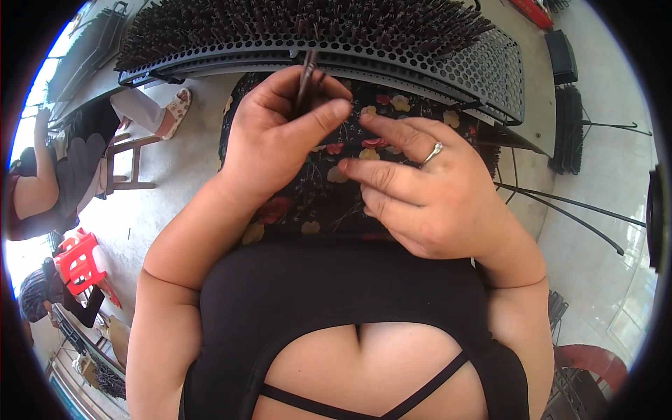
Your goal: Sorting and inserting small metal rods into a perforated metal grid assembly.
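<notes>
My left hand (pixel 269 129) is closed around a few thin dark brown sticks (pixel 306 82), which point up past the curled fingers. What exactly they are is too small and blurred to tell. Just to its right hovers my right hand (pixel 427 185), a ring on one finger, its fingers apart and nothing visible between them. Beyond both hands runs a grey perforated metal rack (pixel 493 70). Many similar dark sticks (pixel 280 28) stand upright in its holes, packed densely except toward the right end. A dark flowered cloth (pixel 329 164) covers my lap under the hands.
On the left, another person (pixel 63 154) sits by a wooden stool (pixel 133 164). A red plastic stool (pixel 78 262) stands lower left, near a second person (pixel 42 290). At right are dark filled racks (pixel 568 129) and thin black metal legs (pixel 560 196) over the floor.
</notes>
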Tool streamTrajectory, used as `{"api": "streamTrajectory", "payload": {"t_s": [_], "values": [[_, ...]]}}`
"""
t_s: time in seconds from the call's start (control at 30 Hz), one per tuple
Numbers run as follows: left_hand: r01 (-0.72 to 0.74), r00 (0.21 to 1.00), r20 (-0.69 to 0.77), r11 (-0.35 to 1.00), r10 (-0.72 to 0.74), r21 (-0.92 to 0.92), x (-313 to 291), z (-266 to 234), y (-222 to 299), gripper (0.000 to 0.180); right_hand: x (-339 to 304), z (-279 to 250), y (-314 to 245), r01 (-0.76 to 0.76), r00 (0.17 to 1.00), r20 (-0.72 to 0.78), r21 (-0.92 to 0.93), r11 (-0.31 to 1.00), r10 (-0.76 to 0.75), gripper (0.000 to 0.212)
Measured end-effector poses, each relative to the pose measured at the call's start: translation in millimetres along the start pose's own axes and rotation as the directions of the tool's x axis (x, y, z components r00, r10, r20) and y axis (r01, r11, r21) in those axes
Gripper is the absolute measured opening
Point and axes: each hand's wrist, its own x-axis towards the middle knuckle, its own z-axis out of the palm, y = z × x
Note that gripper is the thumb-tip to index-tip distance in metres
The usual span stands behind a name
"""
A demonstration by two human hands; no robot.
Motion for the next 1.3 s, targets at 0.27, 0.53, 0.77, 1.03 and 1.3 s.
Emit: {"api": "streamTrajectory", "payload": {"t_s": [0.27,0.53,0.77,1.03,1.3], "values": [[-0.533,0.758,0.597,0.777,0.262,0.335,10.8,5.8,13.2,0.026,-2.2,13.2,-8.7,0.119,0.980,0.133,0.224,0.967,-0.152,0.013],[-0.231,0.658,0.747,0.919,-0.094,0.319,5.7,2.4,10.8,0.027,-2.6,14.0,-17.5,0.057,0.954,0.259,0.344,0.937,-0.153,0.013],[0.105,0.675,0.719,0.986,-0.165,0.127,-9.8,3.5,-15.0,0.028,-4.9,25.6,-18.3,0.067,0.956,0.228,0.435,0.898,-0.182,0.010],[0.052,0.702,0.684,0.972,-0.200,0.231,-8.7,10.9,-15.7,0.026,-4.7,36.5,-25.2,0.079,0.980,0.140,0.372,0.925,-0.140,0.005],[0.025,0.781,0.607,0.978,-0.150,0.209,-11.7,9.4,-9.7,0.017,-4.6,38.5,-14.5,0.118,0.986,0.064,0.361,0.925,-0.151,0.006]]}}
